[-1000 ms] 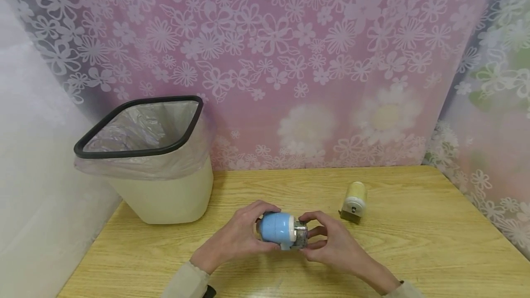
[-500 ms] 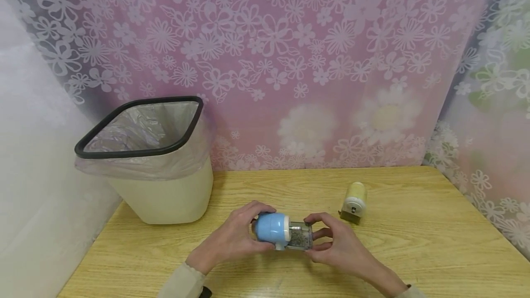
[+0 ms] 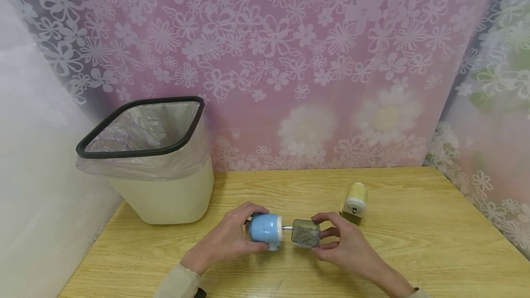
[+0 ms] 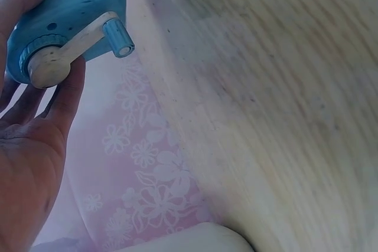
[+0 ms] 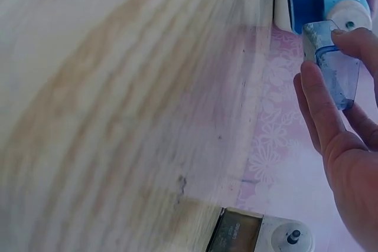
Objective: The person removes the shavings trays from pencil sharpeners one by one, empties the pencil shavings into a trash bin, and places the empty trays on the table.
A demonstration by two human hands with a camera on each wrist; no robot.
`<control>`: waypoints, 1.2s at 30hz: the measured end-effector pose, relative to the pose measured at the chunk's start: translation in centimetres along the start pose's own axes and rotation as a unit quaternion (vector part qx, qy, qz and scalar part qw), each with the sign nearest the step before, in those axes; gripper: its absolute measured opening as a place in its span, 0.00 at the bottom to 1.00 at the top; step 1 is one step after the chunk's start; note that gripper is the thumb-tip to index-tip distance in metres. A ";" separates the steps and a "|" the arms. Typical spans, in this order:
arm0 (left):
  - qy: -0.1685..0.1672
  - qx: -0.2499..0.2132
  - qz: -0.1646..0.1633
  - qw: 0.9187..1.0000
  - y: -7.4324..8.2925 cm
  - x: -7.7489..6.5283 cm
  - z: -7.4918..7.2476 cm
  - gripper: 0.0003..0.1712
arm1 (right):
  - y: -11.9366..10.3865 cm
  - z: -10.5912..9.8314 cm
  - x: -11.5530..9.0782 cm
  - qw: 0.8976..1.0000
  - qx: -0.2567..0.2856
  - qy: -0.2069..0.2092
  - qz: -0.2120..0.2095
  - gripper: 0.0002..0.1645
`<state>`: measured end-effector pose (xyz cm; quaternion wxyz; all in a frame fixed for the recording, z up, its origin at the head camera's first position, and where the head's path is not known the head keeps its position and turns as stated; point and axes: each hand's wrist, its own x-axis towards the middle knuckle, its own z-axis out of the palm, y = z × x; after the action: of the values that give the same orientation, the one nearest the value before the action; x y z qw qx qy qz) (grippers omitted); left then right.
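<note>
My left hand point(image 3: 232, 236) grips a blue hand-crank pencil sharpener point(image 3: 264, 230) lying on its side, fingers and thumb round its body. Its white crank arm with a blue knob point(image 4: 118, 38) shows in the left wrist view. Between the thumb and fingers of my right hand point(image 3: 343, 243) is the sharpener's clear shavings drawer point(image 3: 305, 233), with grey shavings inside. Drawer and body stand apart by a small gap, bridged in the head view by a thin metal rod point(image 3: 287, 227). A vacant drawer slot point(image 5: 308, 7) is visible in the body in the right wrist view.
A second pencil sharpener, yellow and white point(image 3: 357, 197), stands behind my right hand. At the left is a cream bin point(image 3: 174, 201) with a black rim and a plastic liner. A pink flowered curtain point(image 3: 265, 82) hangs behind the wooden table point(image 3: 414, 224).
The drawer has come out of the blue sharpener. My right hand has moved right with it, while my left hand has shifted slightly left with the body.
</note>
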<state>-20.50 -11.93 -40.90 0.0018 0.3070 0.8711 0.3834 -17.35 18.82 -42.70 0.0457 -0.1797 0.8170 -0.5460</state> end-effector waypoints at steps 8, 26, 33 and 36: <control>-0.006 0.001 -0.013 1.000 -0.7 -0.3 -0.2 0.36 | 0.1 -0.7 0.0 0.999 -0.020 0.044 -0.008 0.40; -0.020 0.016 -0.019 1.000 -2.2 -0.6 -0.1 0.35 | 0.1 -0.8 -0.1 0.998 -0.014 0.067 -0.011 0.39; -0.028 0.034 -0.004 0.999 -2.1 -0.6 -0.1 0.36 | 0.1 -0.8 -0.1 0.997 -0.023 0.072 -0.019 0.38; -0.024 0.060 -0.003 0.998 -2.0 -0.8 -0.2 0.36 | 0.1 -0.8 -0.1 0.997 -0.026 0.076 -0.020 0.38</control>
<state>-20.98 -13.49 -42.29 0.0058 0.3129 0.8933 0.3227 -17.53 19.58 -42.48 -0.0319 -0.1548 0.8283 -0.5375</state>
